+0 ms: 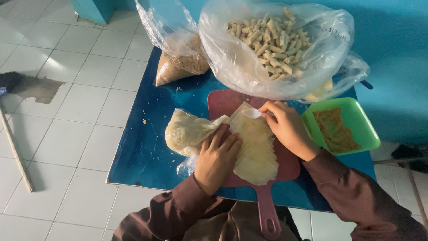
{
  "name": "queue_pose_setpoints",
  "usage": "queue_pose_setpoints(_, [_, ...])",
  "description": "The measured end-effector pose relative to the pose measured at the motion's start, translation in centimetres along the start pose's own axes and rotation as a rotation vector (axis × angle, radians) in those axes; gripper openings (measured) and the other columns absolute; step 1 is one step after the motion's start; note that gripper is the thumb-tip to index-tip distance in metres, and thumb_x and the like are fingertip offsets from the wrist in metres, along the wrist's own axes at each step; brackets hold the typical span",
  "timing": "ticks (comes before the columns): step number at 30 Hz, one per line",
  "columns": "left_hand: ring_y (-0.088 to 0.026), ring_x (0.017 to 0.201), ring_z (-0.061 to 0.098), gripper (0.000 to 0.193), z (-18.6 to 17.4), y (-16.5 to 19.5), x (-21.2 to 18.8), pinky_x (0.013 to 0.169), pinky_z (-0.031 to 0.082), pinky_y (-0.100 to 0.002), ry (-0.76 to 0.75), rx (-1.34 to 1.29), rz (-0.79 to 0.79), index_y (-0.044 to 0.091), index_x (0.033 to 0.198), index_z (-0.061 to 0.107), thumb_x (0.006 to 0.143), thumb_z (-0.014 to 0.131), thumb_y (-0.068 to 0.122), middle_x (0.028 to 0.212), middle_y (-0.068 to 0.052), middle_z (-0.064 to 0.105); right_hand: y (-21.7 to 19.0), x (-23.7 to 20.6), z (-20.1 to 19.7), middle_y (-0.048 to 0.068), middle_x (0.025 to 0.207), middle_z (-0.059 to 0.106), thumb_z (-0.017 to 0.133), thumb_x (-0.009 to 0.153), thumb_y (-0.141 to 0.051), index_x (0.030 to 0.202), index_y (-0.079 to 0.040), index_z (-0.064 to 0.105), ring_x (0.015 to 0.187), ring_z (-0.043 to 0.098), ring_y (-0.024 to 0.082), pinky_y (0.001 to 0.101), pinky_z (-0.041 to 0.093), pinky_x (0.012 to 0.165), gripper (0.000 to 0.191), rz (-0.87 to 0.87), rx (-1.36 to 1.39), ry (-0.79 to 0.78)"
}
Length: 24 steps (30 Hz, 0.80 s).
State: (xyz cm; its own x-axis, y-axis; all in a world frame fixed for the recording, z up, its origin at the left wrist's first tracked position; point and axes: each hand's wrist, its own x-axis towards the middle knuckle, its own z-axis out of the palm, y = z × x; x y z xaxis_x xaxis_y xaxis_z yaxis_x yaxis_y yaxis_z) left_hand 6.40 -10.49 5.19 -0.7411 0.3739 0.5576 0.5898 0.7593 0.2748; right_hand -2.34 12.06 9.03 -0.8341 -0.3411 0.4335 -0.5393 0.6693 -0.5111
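On board [285, 167] edge, hands [217, 159] (wrappers [256, 149] beneath)

We see a glossy blue tabletop [147, 134], a matt pink plastic cutting board [267, 196], thin pale smooth wrapper sheets [256, 147], a crinkly clear plastic bag [240, 67], a smooth green plastic tray [356, 114] holding coarse brown crumbs [334, 131], and a small white plastic spoon [252, 113].

Low blue table [147, 147], pink cutting board [285, 167], green tray [356, 111], three plastic bags
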Motion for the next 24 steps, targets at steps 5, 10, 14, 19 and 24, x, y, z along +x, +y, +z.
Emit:
queue_pose_setpoints(5, [-0.035, 0.141, 0.046, 0.044, -0.1, 0.0, 0.0, 0.113, 0.039, -0.053, -0.007, 0.01, -0.001, 0.009, 0.123, 0.068, 0.079, 0.068, 0.014, 0.131, -0.005, 0.063, -0.3, 0.3, -1.9, 0.004, 0.087, 0.067, 0.072, 0.09, -0.009, 0.098, -0.012, 0.067, 0.08, 0.066, 0.029, 0.0434, 0.044, 0.068, 0.009, -0.043, -0.291, -0.077])
queue_pose_setpoints(10, [-0.035, 0.14, 0.046, 0.045, -0.2, 0.1, 0.1, 0.112, 0.039, -0.053, 0.005, 0.01, 0.006, 0.008, 0.123, 0.068, 0.079, 0.068, 0.014, 0.132, -0.006, 0.063, -0.8, 0.4, -3.2, 0.0, 0.094, 0.067, 0.07, 0.095, -0.009, 0.102, -0.015, 0.066, 0.092, 0.064, 0.024, 0.0424, 0.036, 0.08, 0.011, -0.148, -0.362, -0.015])
queue_pose_setpoints(14, [-0.035, 0.14, 0.046, 0.044, -0.4, 0.2, 0.1, 0.111, 0.041, -0.051, 0.01, 0.01, 0.008, 0.009, 0.123, 0.068, 0.08, 0.068, 0.013, 0.13, -0.005, 0.063, -0.6, 0.4, -1.8, -0.003, 0.089, 0.066, 0.069, 0.09, -0.009, 0.102, -0.016, 0.067, 0.084, 0.064, 0.02, 0.0414, 0.036, 0.082, 0.014, -0.104, -0.25, -0.099])
queue_pose_setpoints(19, [-0.034, 0.14, 0.047, 0.041, -0.3, 0.2, 0.0, 0.11, 0.042, -0.051, 0.022, 0.008, 0.004, 0.009, 0.121, 0.068, 0.079, 0.069, 0.013, 0.13, -0.005, 0.063, 0.1, 0.7, 0.2, -0.005, 0.096, 0.067, 0.069, 0.092, -0.009, 0.104, -0.016, 0.067, 0.094, 0.065, 0.02, 0.0407, 0.034, 0.079, 0.014, -0.148, -0.236, 0.007])
queue_pose_setpoints(24, [-0.035, 0.139, 0.048, 0.043, 0.0, 0.0, -0.1, 0.11, 0.042, -0.051, 0.017, -0.001, -0.002, 0.009, 0.12, 0.068, 0.078, 0.069, 0.013, 0.13, -0.005, 0.064, 0.3, 0.6, 1.3, -0.002, 0.092, 0.065, 0.07, 0.093, -0.008, 0.105, -0.016, 0.067, 0.094, 0.064, 0.021, 0.0424, 0.036, 0.083, 0.014, -0.179, -0.407, 0.059])
